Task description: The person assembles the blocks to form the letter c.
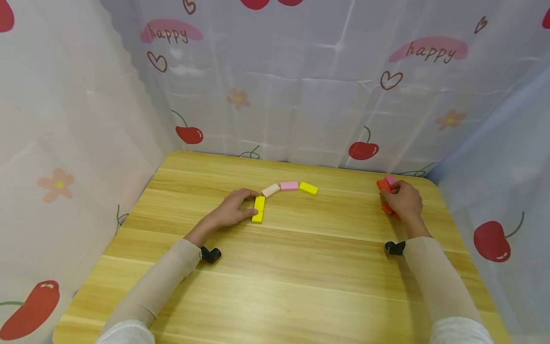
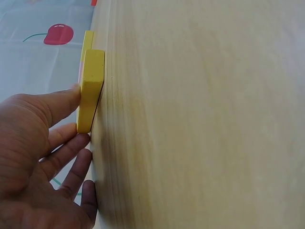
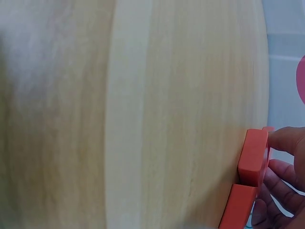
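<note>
My left hand [image 1: 232, 209] is at a yellow block [image 1: 259, 210] lying flat on the table, thumb on it and forefinger at its far end. In the left wrist view, the thumb lies against that yellow block [image 2: 90, 102], with the other fingertips close to its end. On the right, my right hand [image 1: 405, 200] pinches a red block [image 1: 381, 184] between thumb and fingers. A pink block [image 1: 390, 179] sits just beyond the fingers, and another red block [image 1: 386, 209] lies partly hidden under the hand. Two red blocks [image 3: 252, 155] show end to end in the right wrist view.
From the left hand's block, a cream block [image 1: 270, 190], a pink block [image 1: 289, 186] and a second yellow block [image 1: 308, 188] curve rightward. The wooden table [image 1: 292, 277] meets a printed curtain [image 1: 296, 119] at its back, with more curtain on both sides.
</note>
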Demonstrator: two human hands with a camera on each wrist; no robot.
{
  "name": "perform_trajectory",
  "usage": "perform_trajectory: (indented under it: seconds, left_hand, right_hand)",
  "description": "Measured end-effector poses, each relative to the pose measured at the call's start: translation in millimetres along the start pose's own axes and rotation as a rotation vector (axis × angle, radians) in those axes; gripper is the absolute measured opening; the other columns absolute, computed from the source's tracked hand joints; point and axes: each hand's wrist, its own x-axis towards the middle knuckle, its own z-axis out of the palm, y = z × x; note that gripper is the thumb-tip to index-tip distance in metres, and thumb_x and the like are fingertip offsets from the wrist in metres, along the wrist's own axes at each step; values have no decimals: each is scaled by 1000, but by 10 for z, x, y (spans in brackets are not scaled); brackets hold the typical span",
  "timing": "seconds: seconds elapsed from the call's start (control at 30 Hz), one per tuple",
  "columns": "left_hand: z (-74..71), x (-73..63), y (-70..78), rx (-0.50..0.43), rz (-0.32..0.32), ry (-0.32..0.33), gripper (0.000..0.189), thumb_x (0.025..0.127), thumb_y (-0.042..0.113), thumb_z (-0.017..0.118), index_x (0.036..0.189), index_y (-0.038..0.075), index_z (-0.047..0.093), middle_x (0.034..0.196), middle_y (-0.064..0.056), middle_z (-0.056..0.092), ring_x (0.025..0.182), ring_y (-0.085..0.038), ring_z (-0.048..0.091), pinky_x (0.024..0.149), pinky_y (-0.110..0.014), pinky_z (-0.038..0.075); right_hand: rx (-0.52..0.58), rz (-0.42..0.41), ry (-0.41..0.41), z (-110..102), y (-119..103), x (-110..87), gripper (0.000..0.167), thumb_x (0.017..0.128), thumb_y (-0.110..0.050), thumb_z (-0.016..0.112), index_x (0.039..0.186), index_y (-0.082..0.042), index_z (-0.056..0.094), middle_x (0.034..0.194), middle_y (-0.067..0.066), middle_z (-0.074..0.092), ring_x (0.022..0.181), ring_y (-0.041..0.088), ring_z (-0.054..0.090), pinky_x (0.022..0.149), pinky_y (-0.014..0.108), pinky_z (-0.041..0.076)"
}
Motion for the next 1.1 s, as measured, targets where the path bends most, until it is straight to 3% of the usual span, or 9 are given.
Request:
perform_trajectory:
  seconds: [0.33,0.7,1.1]
  left_hand:
    - [24,4,-27,3,6,2,56,103,30,74,153,11,56,154,-11,60,143,-33,53,126,-58,33]
    - [0,-14,34,7,8,5,55,104,29,73,153,10,56,154,-13,60,143,-35,53,124,-57,35]
    - [14,-11,3,4,11,9,55,104,30,73,154,13,56,155,-10,60,143,-33,54,123,-57,35]
  right_hand:
    - [-31,26,5,9,2,-17,59,100,-46,63,132,3,64,122,25,72,104,43,66,81,50,50]
    - [-26,67,-38,17,-5,7,58,98,-40,59,135,4,61,123,25,69,104,41,64,79,45,49]
    - [-3,39,20,76,-40,-82,58,98,-43,64,131,4,63,121,26,70,105,42,62,82,46,48]
